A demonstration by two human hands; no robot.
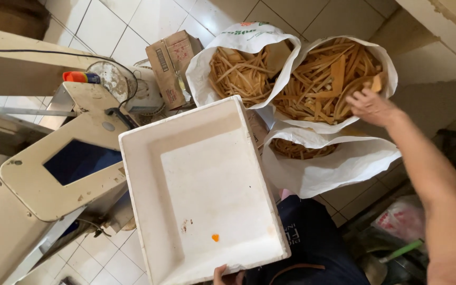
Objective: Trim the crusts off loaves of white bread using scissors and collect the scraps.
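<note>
A shallow white rectangular foam tray (207,195), scuffed and stained, with a small orange fragment (215,238) inside, is held at its near edge by the left hand (227,275), grip closed on the rim. The right hand (369,107) is plunged into a white woven sack (389,79) of flat tan strips (323,79), fingers partly buried; whether strips are clamped cannot be told. Two similar sacks (207,68) (333,163) stand beside it on the glossy tiled floor (106,26), near a worn beige metal machine (54,179).
</note>
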